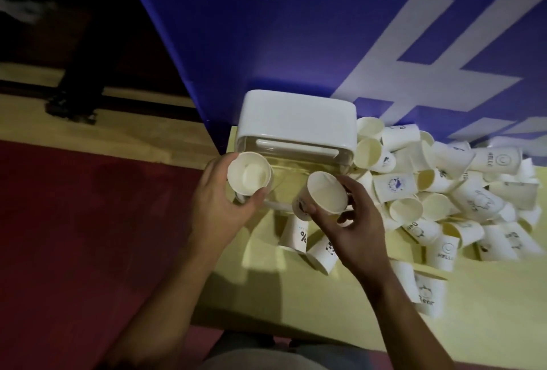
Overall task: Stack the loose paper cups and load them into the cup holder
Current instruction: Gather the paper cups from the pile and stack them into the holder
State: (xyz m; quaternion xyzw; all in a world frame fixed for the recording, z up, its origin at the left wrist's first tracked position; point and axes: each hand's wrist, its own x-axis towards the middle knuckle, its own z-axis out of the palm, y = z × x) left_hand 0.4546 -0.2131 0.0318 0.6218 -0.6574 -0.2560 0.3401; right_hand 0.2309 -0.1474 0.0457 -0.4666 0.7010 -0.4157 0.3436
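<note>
While both hands work above the yellow counter (325, 310), items stand as follows.

- Left grip (219, 204): fingers curled round one paper cup (250, 173), its mouth facing up, just in front of the cup holder (296, 121).
- Right grip (355, 227): thumb and fingers pinching a second cup (327, 195), tilted, near the first but apart.
- Cup holder: white top, clear body, against a blue banner (296, 29).
- Loose cups (444, 192): heaped to the holder's right.
</note>
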